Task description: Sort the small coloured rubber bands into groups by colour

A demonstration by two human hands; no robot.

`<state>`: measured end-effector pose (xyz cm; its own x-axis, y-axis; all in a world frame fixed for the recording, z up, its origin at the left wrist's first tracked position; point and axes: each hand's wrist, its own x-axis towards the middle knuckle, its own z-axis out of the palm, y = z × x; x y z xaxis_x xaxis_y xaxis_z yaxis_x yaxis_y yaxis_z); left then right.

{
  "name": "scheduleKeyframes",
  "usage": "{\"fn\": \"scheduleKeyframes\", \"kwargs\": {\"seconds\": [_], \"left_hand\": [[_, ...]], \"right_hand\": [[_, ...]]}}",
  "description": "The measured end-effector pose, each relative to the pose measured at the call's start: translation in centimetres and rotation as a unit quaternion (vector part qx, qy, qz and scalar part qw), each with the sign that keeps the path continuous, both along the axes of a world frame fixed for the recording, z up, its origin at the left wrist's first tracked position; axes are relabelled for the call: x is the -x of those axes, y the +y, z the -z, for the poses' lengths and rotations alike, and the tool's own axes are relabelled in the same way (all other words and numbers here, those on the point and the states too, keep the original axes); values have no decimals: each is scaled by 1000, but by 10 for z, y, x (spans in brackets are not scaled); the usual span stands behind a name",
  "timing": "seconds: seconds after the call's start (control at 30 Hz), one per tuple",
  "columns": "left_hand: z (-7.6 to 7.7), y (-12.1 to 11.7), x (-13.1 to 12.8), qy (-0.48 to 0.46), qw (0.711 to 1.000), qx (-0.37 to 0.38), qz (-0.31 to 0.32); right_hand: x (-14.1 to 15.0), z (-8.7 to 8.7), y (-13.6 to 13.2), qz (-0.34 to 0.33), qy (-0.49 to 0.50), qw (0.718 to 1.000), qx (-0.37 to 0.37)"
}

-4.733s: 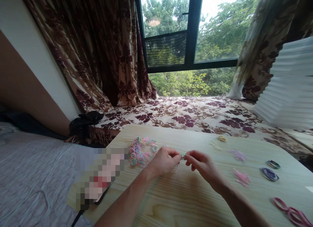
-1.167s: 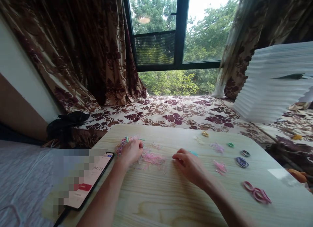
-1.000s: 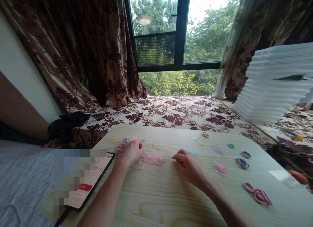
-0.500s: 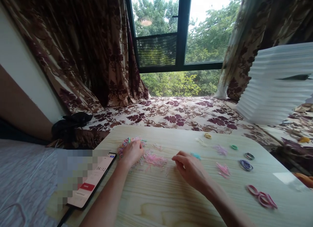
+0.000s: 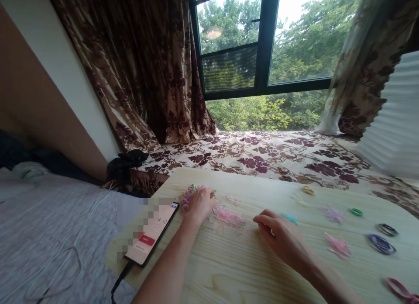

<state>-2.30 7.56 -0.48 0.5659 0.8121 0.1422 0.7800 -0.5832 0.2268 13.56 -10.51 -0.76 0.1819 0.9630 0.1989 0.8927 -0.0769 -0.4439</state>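
Observation:
My left hand (image 5: 200,204) rests at the right side of a pile of small multicoloured elastic bands (image 5: 186,198), its fingers curled down and closed. What its fingertips hold is hidden. Just right of it lies a loose heap of thin pink elastics (image 5: 229,216). My right hand (image 5: 280,230) hovers low over the table, right of the pink heap, thumb and fingers pinched together. Anything in that pinch is too small to make out. Behind its knuckles is a small turquoise bunch of elastics (image 5: 290,218).
Across the right of the pale wooden table (image 5: 209,273) are sorted groups: lilac elastics (image 5: 333,214), pink elastics (image 5: 338,246), yellow bands (image 5: 308,190), a green band (image 5: 356,212) and purple hair ties (image 5: 381,243). A phone (image 5: 152,236) with a cable lies at the left edge.
The view has turned left, so everything appears farther right. Both hands keep nearly the same places over the table, with their fingers still closed.

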Motion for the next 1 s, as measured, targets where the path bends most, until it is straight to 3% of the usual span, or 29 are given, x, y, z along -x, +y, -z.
{"fn": "scheduleKeyframes", "kwargs": {"seconds": [0.27,0.37,0.43,0.6,0.87,1.0], "left_hand": [[-12,-31,-12,-80,993,-63,68],[-7,-49,-23,-166,973,21,158],[-3,-59,-30,-236,948,107,187],[2,-68,-36,-295,908,248,167],[2,-71,-36,-316,869,320,206],[2,-73,-36,-303,867,318,234]], "right_hand": [[-2,5,2,2,19,999,-26],[-1,6,4,22,54,997,-55],[-1,7,5,33,83,994,-69],[0,5,7,31,126,989,-77],[3,0,4,70,157,980,-100],[3,-1,3,93,158,976,-115]]}}
